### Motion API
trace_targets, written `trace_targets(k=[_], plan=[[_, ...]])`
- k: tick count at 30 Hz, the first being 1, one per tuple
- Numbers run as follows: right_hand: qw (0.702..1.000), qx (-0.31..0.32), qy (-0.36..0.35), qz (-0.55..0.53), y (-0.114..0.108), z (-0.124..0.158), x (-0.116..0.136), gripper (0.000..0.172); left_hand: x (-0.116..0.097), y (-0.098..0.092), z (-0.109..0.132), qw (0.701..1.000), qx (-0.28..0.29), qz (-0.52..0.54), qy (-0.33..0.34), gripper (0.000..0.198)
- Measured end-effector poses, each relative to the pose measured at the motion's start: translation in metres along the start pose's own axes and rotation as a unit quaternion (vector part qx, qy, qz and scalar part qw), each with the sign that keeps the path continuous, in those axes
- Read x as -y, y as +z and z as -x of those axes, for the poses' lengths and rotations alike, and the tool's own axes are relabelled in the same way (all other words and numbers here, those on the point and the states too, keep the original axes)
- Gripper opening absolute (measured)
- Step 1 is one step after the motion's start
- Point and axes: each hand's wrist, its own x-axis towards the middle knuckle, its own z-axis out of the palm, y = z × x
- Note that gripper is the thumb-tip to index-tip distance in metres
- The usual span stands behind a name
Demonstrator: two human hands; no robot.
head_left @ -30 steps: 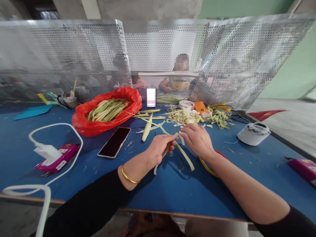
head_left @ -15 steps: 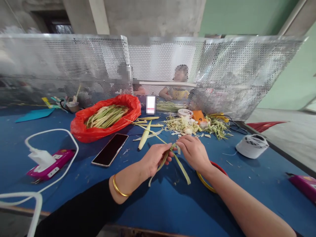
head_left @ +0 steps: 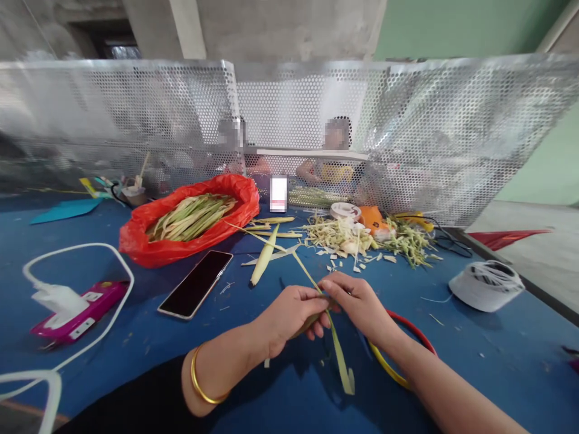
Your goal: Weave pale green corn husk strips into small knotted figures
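Note:
My left hand [head_left: 292, 316] and my right hand [head_left: 357, 304] meet above the blue table [head_left: 136, 337], both pinched on the same long green-yellow leaf strip [head_left: 337, 349]. One end of the strip hangs down toward me, and the other runs back across the table toward the leaf scraps. A gold bangle [head_left: 199, 383] sits on my left wrist. Under my right wrist lies a red and yellow ring [head_left: 398, 355].
A red plastic bag of leaf strips [head_left: 185, 220] lies at the back left, with a black phone [head_left: 195, 292] in front of it. A pink device with a white cable [head_left: 72, 307] is at far left. Leaf scraps [head_left: 357, 235], a white thread spool [head_left: 487, 284] and a perforated metal screen [head_left: 407, 132] with people behind it lie beyond.
Both hands have drawn closer to me along the table while holding the strip. The hanging end now points more straight down. The view has tilted and shifted slightly.

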Motion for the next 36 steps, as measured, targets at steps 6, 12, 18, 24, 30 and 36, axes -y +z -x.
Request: trace_targets(k=[6, 12, 18, 24, 30, 36], plan=[[0.964, 0.041, 0.151, -0.214, 0.003, 0.006, 0.009, 0.027, 0.004, 0.004, 0.001, 0.999, 0.011, -0.042, -0.007, 0.024], [0.959, -0.012, 0.150, -0.240, 0.008, 0.011, 0.014, 0.026, 0.003, 0.009, 0.007, 0.999, -0.009, -0.043, -0.010, 0.019], [0.963, -0.059, 0.147, -0.219, 0.014, 0.016, 0.016, 0.022, -0.004, 0.015, 0.013, 0.999, -0.001, -0.049, -0.018, 0.023], [0.972, -0.083, 0.135, -0.172, 0.014, 0.016, 0.014, 0.017, -0.002, 0.018, 0.013, 0.998, 0.005, -0.051, -0.029, 0.024], [0.973, -0.071, 0.146, -0.167, 0.015, 0.017, 0.017, 0.019, -0.001, 0.017, 0.012, 0.999, 0.012, -0.019, -0.044, 0.023], [0.972, 0.001, 0.130, -0.194, -0.001, 0.004, 0.014, 0.030, -0.002, 0.012, 0.008, 0.995, -0.035, 0.078, -0.058, 0.026]])
